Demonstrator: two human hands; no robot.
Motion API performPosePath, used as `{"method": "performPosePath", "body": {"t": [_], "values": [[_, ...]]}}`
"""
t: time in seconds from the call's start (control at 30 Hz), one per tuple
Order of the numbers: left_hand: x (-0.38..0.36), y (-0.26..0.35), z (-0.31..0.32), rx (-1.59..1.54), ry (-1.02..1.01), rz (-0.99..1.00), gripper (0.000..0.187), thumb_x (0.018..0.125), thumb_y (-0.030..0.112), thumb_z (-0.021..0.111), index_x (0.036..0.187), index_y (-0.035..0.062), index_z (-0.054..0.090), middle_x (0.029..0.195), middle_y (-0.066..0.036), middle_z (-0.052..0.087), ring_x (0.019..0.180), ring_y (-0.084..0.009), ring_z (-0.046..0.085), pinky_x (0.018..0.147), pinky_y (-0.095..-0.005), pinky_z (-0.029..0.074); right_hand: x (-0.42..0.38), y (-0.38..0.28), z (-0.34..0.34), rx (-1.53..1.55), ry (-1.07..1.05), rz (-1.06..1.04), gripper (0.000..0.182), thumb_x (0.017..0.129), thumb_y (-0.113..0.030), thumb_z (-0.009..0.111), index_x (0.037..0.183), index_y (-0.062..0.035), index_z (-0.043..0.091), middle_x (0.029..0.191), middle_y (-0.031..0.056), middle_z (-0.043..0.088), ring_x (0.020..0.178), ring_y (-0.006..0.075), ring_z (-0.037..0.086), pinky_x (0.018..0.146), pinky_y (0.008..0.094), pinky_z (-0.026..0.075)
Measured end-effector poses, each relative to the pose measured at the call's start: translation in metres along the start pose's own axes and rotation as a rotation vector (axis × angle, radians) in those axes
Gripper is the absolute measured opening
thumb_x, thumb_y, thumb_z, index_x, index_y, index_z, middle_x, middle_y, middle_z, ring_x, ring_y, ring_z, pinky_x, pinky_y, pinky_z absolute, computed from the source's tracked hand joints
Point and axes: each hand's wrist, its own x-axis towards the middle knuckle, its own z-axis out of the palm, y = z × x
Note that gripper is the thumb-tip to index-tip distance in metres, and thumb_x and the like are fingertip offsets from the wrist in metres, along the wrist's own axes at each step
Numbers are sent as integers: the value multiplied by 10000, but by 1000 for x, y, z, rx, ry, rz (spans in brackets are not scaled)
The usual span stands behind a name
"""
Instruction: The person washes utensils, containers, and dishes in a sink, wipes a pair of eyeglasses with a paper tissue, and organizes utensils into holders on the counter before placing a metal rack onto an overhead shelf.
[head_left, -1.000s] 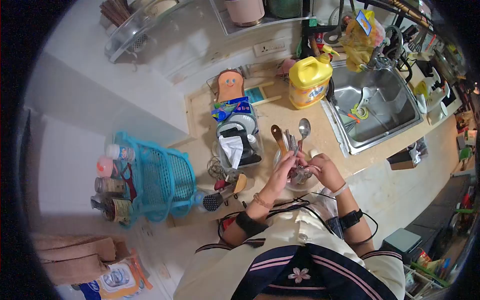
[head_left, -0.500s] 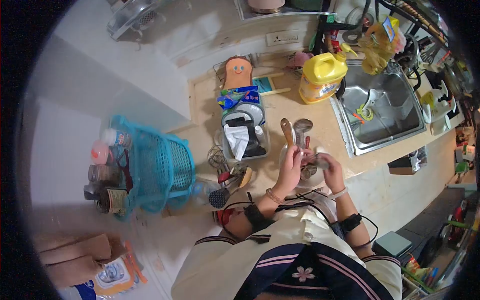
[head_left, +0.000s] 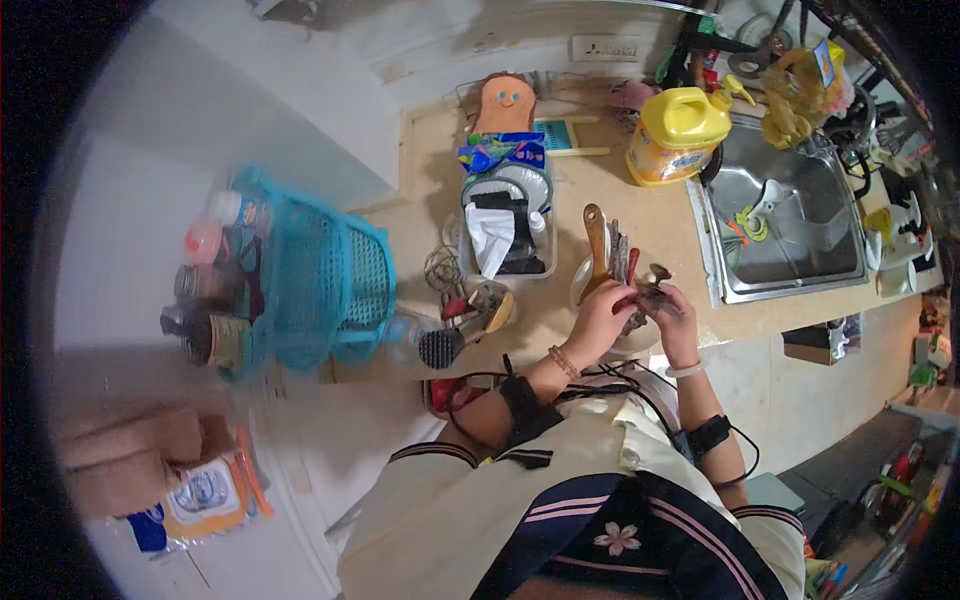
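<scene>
At the counter's front edge, a pale round container (head_left: 581, 283) holds several utensils. From it rise a wooden handle (head_left: 596, 240), thin metal handles (head_left: 619, 250) and a red handle (head_left: 633, 262). My left hand (head_left: 600, 322) is over the container's front side, fingers curled in, with what they grip hidden. Close beside it, my right hand (head_left: 679, 325) is closed around metal spoons (head_left: 658, 283), whose dark heads point up and away from me. The fingertips of both hands nearly meet there.
A sink (head_left: 785, 210) lies to the right, with a yellow detergent jug (head_left: 680, 140) beside it. Left of my hands are a plastic bin (head_left: 552, 250), a whisk (head_left: 442, 268), a black masher (head_left: 441, 348) and a blue basket (head_left: 340, 280).
The view has shifted, so the counter things sit higher. The round metal head beside the wooden handle has gone from there; thin handles show instead. Spoon heads now stick up from my right hand.
</scene>
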Motion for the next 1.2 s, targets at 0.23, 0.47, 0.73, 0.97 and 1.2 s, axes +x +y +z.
{"method": "performPosePath", "body": {"t": [0.23, 0.47, 0.73, 0.97, 1.2], "values": [[-9, -6, 9, -101, 36, -129, 169, 736, 23, 606, 889, -18, 549, 810, -99, 577, 750, -168, 565, 662, -269, 450, 6, -6, -1, -75, -80, -24, 323, 719, 101, 538, 1030, 14, 530, 960, 57, 579, 910, 136, 530, 813, 255, 415], [-18, -5, 20, -186, 216, -248, 174, 805, 68, 571, 956, -6, 527, 789, -28, 580, 682, -77, 544, 604, -209, 462, 12, 1, -12, -67, -122, -88, 237, 732, 61, 532, 966, 32, 557, 926, 88, 593, 858, 156, 547, 783, 252, 423], [-29, 10, 28, -299, 333, -360, 292, 816, 107, 554, 1092, 36, 490, 777, -55, 585, 611, -111, 562, 531, -236, 467, 15, -8, -17, -230, -338, -131, 238, 723, 15, 584, 961, 11, 572, 878, 128, 610, 807, 172, 582, 723, 265, 451], [-31, 23, 31, 183, 440, -321, 603, 815, 64, 523, 1322, 68, 195, 1145, -166, 451, 770, -177, 562, 615, -259, 492, 18, -48, -25, -306, -328, -268, 399, 697, 9, 609, 1083, -6, 510, 1004, 170, 572, 933, 248, 565, 819, 301, 429], [-37, 43, 37, 310, 401, -261, 516, 786, 67, 550, 1237, -14, 310, 1236, -245, 350, 1017, -334, 481, 778, -331, 454, 38, -57, -76, -454, -242, -396, 399, 781, -193, 583, 1118, -3, 489, 1128, 189, 505, 1050, 324, 479, 909, 331, 365]]}}
